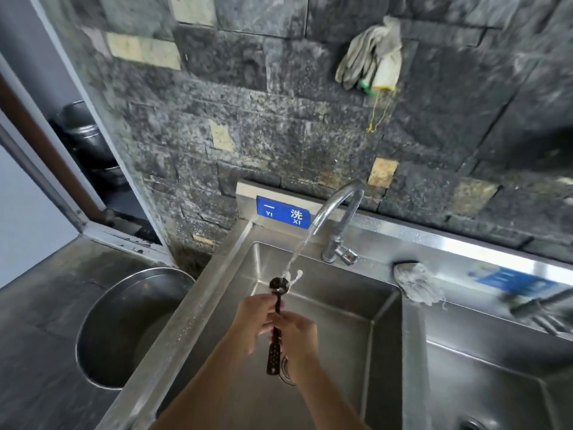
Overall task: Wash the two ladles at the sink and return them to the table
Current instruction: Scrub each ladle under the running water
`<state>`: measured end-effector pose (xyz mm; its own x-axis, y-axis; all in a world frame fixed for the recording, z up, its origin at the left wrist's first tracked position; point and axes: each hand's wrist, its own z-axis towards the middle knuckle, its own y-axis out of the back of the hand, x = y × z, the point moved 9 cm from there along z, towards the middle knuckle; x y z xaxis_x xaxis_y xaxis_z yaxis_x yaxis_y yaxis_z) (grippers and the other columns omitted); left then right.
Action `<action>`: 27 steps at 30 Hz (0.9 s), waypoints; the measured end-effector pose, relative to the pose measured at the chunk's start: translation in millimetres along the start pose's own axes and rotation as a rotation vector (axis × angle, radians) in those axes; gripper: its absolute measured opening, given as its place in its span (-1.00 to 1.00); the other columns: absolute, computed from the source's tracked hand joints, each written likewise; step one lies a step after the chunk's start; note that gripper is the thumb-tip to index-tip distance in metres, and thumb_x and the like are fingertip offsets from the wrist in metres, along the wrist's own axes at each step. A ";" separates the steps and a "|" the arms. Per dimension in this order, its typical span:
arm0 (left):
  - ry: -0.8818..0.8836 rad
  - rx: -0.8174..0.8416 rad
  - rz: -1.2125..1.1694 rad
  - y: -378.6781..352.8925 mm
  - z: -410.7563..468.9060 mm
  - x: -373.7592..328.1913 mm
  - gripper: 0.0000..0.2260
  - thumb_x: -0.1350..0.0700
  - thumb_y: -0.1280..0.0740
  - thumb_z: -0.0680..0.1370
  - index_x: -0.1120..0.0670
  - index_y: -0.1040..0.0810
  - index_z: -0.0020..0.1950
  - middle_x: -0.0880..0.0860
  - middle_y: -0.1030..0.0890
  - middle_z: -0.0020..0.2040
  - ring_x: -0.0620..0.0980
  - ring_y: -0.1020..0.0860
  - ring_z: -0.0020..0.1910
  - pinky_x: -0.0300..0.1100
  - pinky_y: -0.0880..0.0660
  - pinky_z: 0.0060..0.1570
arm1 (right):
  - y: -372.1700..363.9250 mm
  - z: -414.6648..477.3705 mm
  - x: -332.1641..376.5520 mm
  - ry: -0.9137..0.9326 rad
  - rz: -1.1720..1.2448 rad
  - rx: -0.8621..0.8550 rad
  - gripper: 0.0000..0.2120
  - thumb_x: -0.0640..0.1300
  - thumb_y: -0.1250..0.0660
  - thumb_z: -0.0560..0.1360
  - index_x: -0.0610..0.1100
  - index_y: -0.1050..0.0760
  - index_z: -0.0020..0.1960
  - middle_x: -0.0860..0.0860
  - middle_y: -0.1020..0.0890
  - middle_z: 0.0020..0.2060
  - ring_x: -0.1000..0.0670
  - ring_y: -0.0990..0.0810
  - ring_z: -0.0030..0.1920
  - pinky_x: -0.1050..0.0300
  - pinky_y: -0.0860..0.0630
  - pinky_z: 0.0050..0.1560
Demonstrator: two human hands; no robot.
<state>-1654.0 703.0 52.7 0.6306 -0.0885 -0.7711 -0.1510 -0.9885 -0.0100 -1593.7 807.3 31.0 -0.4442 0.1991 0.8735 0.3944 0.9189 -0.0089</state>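
Left hand (252, 319) and right hand (299, 336) gripping ladle (273, 361), bowl under faucet (338, 206) stream

The ladle (278, 304) is black, its flat near end dotted with small holes. The sink (198, 305) is silver-grey. A blue sign (283, 215) at its far edge carries white characters. The wall (248, 119) is mottled dark grey with scattered beige tiles. The far gloves (372, 54) are off-white, cuffed yellow and green.

Stainless-steel worktop (192, 308) with two sink basins (248, 274) sunk in.
- Rear ledge: tap (336, 212), water running.
- Divider between the basins, rear end: grey rag (415, 283).
- Far right: dark brush (533, 305), blurred.

Dark tiled surface (40, 352) to the left, lower: large steel bowl (124, 330).
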 end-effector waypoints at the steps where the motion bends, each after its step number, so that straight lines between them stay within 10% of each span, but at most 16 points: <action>1: 0.005 0.002 -0.012 1.3 0.1 -0.4 -0.86 0.21 -0.34 0.54 0.21 -0.70 -0.06 0.22 -0.73 -0.01 0.16 -0.65 -0.08 -0.08 -0.55 -0.12 | -1.1 -3.2 2.2 -0.003 0.000 -0.004 -0.90 -0.15 -0.45 0.40 -0.07 -0.76 -0.18 -0.11 -0.76 -0.32 0.01 -0.67 -0.38 0.13 -0.57 -0.27; 9: -0.004 0.091 0.036 13.3 12.0 -9.2 -0.91 0.32 -0.40 0.50 0.22 -0.70 -0.17 0.17 -0.71 -0.23 0.02 -0.63 -0.42 -0.22 -0.52 -0.49 | -14.5 -22.0 13.4 0.009 0.040 -0.092 -0.88 -0.18 -0.45 0.44 -0.10 -0.77 -0.19 -0.16 -0.76 -0.28 -0.04 -0.67 -0.31 -0.16 -0.67 -0.04; 21: -0.035 0.186 0.117 16.3 25.9 -13.8 -0.89 0.29 -0.47 0.43 0.26 -0.70 -0.06 0.26 -0.62 -0.23 0.12 -0.55 -0.28 -0.20 -0.33 -0.47 | -40.7 -42.0 -4.7 -0.088 0.389 -0.028 -0.71 -0.36 -0.18 0.58 -0.44 -0.65 0.09 -0.19 -0.71 -0.13 -0.07 -0.66 -0.15 0.12 -0.58 -0.07; 27: -0.032 0.184 0.133 20.5 25.7 -11.4 -0.89 0.33 -0.47 0.43 0.25 -0.69 -0.05 0.22 -0.63 -0.30 -0.01 -0.54 -0.54 -0.31 -0.33 -0.67 | -46.4 -49.6 -8.6 -0.122 0.369 0.011 -0.69 -0.26 -0.19 0.59 -0.40 -0.63 0.14 -0.09 -0.70 -0.16 -0.07 -0.61 -0.08 0.10 -0.49 -0.04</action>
<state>-1683.9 686.9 44.9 0.5716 -0.2096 -0.7933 -0.3689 -0.9292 -0.0203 -1568.2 746.1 48.1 -0.3665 0.5551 0.7467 0.5373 0.7815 -0.3172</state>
